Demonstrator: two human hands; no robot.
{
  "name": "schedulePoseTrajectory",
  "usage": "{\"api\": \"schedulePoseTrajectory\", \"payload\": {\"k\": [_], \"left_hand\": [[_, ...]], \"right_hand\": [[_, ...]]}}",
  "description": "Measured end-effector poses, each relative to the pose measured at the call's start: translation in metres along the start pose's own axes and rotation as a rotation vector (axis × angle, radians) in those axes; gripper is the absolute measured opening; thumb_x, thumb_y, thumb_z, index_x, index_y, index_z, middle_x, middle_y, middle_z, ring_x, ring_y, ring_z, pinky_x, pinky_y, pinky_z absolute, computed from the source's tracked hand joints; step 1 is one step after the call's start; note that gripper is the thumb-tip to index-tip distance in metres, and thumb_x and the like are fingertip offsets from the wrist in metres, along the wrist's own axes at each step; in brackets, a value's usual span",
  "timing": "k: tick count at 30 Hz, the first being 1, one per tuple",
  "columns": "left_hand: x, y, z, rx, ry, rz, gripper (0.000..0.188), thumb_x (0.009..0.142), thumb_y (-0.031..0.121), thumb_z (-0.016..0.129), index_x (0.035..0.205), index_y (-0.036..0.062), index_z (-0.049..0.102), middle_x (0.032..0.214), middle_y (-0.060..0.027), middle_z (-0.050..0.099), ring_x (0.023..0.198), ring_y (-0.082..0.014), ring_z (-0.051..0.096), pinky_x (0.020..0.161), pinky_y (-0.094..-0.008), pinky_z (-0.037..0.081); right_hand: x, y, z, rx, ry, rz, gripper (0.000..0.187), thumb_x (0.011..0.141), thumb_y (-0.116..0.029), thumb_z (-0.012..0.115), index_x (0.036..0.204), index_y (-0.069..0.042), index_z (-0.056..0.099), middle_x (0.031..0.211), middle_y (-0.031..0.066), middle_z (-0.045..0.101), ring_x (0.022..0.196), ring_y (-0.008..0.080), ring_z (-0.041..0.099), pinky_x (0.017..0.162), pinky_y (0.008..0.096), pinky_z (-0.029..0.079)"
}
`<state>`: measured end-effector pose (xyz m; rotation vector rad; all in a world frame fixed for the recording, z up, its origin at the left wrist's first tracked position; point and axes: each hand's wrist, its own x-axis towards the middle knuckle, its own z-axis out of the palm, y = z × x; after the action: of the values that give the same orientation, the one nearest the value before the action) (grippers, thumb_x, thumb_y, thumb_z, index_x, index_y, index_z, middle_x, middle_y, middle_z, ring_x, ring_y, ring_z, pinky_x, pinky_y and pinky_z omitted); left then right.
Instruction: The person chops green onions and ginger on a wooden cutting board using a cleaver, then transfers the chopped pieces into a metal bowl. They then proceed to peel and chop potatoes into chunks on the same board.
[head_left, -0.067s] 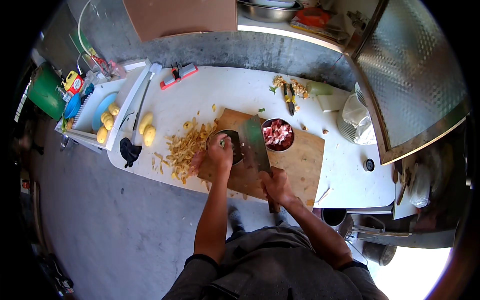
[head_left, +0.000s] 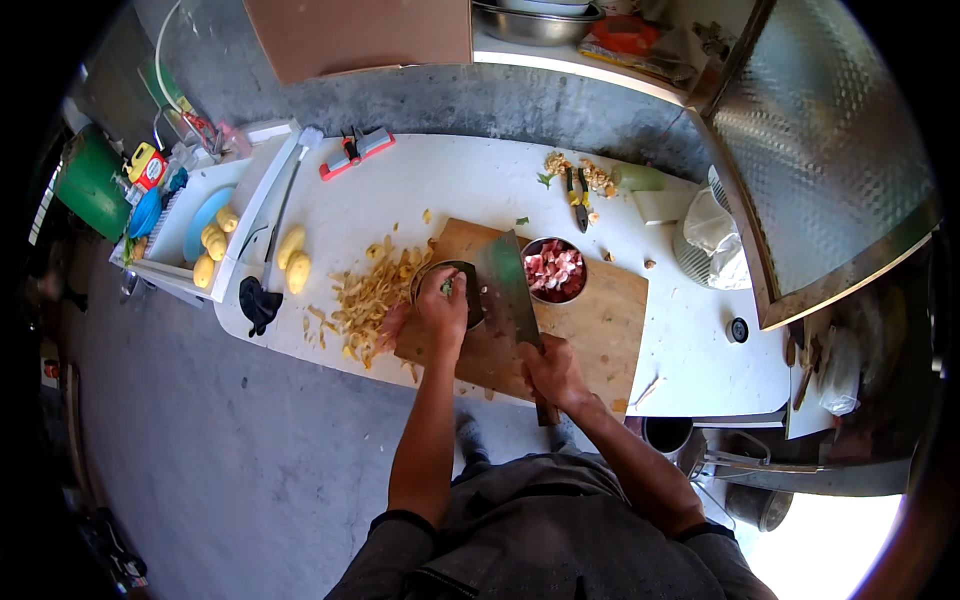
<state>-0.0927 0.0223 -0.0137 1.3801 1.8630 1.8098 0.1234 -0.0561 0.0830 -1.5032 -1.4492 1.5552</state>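
Observation:
My right hand (head_left: 555,371) grips the handle of a broad cleaver (head_left: 511,292), whose blade is raised over a wooden cutting board (head_left: 610,335) and points away from me. At the blade's left, my left hand (head_left: 441,303) is over a dark round bowl (head_left: 474,312) with its fingers curled in. Small pale-green bits show at the fingertips; whether they are held or lie in the bowl is unclear. To the right of the blade, a metal bowl of cut raw meat (head_left: 555,270) sits on the board.
Potato peelings (head_left: 370,300) are heaped left of the board. Two peeled potatoes (head_left: 297,270) lie farther left, near a sink (head_left: 172,222) holding more potatoes. Pliers (head_left: 579,200) lie behind the meat bowl. A glass-paned cabinet door (head_left: 840,150) stands open at the right.

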Motion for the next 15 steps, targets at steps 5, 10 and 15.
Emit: {"api": "schedulePoseTrajectory", "payload": {"k": [5, 10, 15], "left_hand": [[-0.005, 0.040, -0.008, 0.081, -0.138, 0.349, 0.016, 0.086, 0.007, 0.083, 0.098, 0.0014, 0.074, 0.102, -0.0168, 0.073, 0.103, -0.0393, 0.068, 0.094, -0.0459, 0.053], [0.005, -0.008, -0.024, 0.206, -0.082, 0.214, 0.011, 0.085, 0.002, 0.079, 0.094, 0.0039, 0.072, 0.098, -0.0153, 0.071, 0.098, -0.0390, 0.066, 0.089, -0.0470, 0.053], [-0.006, 0.051, -0.033, -0.028, -0.220, 0.203, 0.014, 0.087, 0.002, 0.078, 0.101, 0.0045, 0.075, 0.101, -0.0149, 0.073, 0.103, -0.0363, 0.068, 0.091, -0.0468, 0.053]], "right_hand": [[0.015, 0.008, 0.002, -0.096, -0.008, -0.134, 0.032, 0.104, -0.025, 0.062, 0.086, 0.002, 0.063, 0.060, 0.0095, 0.064, 0.051, 0.0187, 0.065, 0.050, 0.0391, 0.052], [0.019, -0.002, 0.011, -0.013, -0.036, -0.142, 0.032, 0.104, -0.023, 0.063, 0.084, 0.002, 0.061, 0.062, 0.0090, 0.064, 0.049, 0.0170, 0.062, 0.047, 0.0364, 0.049], [0.025, -0.005, 0.010, 0.015, -0.013, -0.119, 0.033, 0.104, -0.023, 0.063, 0.084, 0.002, 0.060, 0.061, 0.0090, 0.063, 0.047, 0.0171, 0.061, 0.045, 0.0361, 0.048]]}}
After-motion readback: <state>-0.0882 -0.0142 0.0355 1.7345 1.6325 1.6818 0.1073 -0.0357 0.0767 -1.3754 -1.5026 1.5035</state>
